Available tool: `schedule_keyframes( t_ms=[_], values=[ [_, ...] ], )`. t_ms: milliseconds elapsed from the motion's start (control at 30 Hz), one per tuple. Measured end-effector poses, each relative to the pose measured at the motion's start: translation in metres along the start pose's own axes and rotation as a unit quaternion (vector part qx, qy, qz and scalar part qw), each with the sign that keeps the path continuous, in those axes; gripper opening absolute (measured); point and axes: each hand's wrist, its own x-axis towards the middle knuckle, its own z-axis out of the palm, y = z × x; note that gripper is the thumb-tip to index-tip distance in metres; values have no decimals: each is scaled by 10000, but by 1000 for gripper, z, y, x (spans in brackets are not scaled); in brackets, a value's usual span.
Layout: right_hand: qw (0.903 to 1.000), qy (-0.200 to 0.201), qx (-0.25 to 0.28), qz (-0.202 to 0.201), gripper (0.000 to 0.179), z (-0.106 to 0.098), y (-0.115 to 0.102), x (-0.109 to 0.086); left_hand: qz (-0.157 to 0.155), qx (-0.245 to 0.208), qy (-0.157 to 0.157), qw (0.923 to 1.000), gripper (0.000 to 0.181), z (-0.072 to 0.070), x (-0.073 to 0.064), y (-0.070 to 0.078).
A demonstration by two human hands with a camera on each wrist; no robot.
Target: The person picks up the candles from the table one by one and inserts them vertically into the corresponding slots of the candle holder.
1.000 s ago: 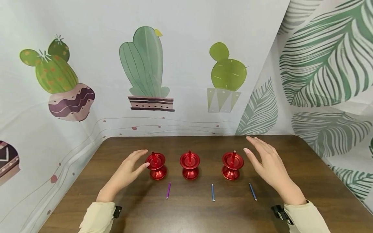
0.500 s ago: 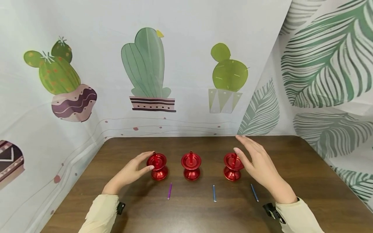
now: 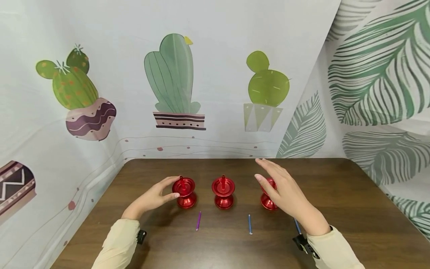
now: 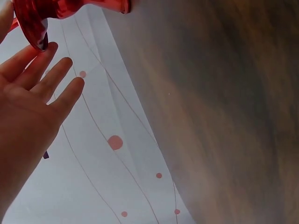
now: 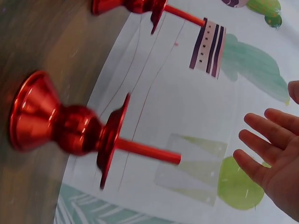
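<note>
Three shiny red candle holders stand in a row on the table, each with a dish and an upright central tube. At the left candle holder [image 3: 186, 201], my left hand [image 3: 152, 196] holds the dish, thumb at the near rim and index finger at the far rim. In the left wrist view its other fingers [image 4: 60, 77] stretch out straight beneath the dish. My right hand [image 3: 283, 188] hovers open and partly hides the right candle holder [image 3: 267, 202]. In the right wrist view that hand [image 5: 280, 154] is apart from the holders. The middle candle holder [image 3: 224, 200] is untouched.
In front of the holders lie a thin purple stick [image 3: 198, 221] and a thin blue stick [image 3: 250, 224]. Another blue stick [image 3: 297, 226] shows partly beneath my right wrist. A printed cloth [image 3: 221, 74] hangs behind the brown table [image 3: 215, 244].
My right hand has moved left, from beside the right candle holder to in front of it. My left hand has closed in on the left holder's dish. The view has shifted slightly.
</note>
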Motion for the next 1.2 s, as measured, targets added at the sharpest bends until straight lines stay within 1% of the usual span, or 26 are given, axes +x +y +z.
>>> schedule_keyframes(
  t_ms=[133,233,367,533,767,900,1000,1200],
  values=[
    [9997,-71,192,-104,51,6,-9,5,-62,2,-172,9998,65,-3,1,1],
    [9991,-138,353,-205,48,12,-17,10,-52,96,-226,9997,65,-4,2,-1],
    [9972,-305,618,-277,47,20,-32,16,-248,157,-281,9992,66,-5,2,-1],
    [9942,-564,834,-391,46,37,-53,18,-429,197,-352,9983,66,-6,6,6],
    [9882,-1145,928,-407,42,67,-77,16,-518,209,-430,9975,66,-7,8,10],
    [9840,-1488,906,-382,41,85,-85,15,-549,116,-362,9978,66,-6,7,8],
    [9794,-1840,794,-253,41,98,-90,15,-552,-6,-297,9980,67,-6,7,6],
    [9642,-2603,474,184,47,125,-99,10,-725,-224,-323,9966,69,-4,4,5]
  ],
)
